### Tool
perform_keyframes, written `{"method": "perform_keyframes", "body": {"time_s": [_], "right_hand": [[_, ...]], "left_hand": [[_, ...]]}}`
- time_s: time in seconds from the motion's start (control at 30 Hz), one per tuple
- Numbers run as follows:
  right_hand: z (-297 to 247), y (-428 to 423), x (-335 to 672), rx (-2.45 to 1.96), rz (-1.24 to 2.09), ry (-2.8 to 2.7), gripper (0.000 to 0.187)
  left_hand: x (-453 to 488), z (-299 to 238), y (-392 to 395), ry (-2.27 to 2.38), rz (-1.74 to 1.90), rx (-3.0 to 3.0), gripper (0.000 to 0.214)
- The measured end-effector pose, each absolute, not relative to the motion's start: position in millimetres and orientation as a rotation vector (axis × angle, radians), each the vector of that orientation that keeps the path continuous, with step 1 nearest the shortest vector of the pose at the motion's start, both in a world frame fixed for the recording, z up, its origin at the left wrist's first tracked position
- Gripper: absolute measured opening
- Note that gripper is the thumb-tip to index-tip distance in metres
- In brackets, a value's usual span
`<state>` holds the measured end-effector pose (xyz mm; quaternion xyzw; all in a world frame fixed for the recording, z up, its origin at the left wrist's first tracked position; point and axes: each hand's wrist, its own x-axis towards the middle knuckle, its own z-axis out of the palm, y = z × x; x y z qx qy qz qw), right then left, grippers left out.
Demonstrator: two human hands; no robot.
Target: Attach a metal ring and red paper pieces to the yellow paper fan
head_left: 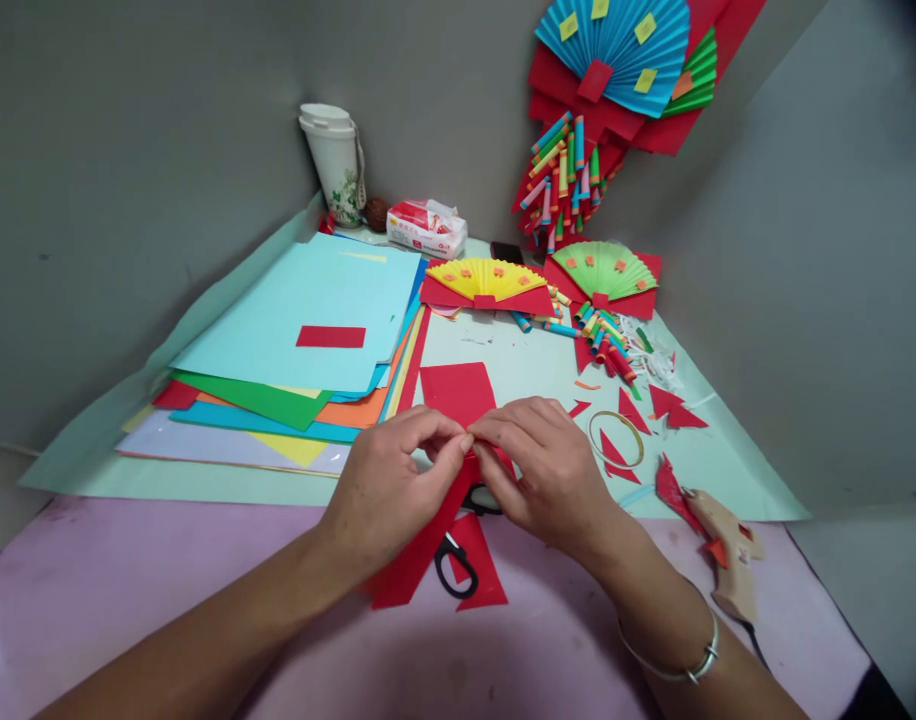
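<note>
My left hand (389, 482) and my right hand (542, 468) meet at the table's middle, both pinched on a sheet of red paper (458, 392). The fingertips touch where the sheet bends, with one part of it lying flat beyond the hands and another strip (409, 565) running down toward me under my left hand. Black-handled scissors (458, 560) lie beneath the hands on a red paper piece (484, 572). A silver bangle (683, 668) circles my right wrist.
A stack of coloured sheets (308, 340) lies at the left. A yellow fan (486, 283), a green fan (604, 272) and paper rolls (604, 335) sit behind. To the right are red scraps (675, 408), a tape ring (615, 438) and a glue gun (728, 555). A cup (336, 160) stands in the corner.
</note>
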<state>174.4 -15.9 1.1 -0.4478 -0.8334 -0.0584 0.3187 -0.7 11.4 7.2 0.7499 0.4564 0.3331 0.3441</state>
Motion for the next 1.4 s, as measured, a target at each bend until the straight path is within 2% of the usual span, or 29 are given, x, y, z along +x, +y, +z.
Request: {"method": "perform_keyframes", "body": {"time_s": [1.4], "right_hand": [[-4.6,-16.4,169.7,-1.24,-0.162,-2.056,0.009]], "left_hand": [[-0.2,6.3,10.2,1.166,0.905,1.883,0.01]]}}
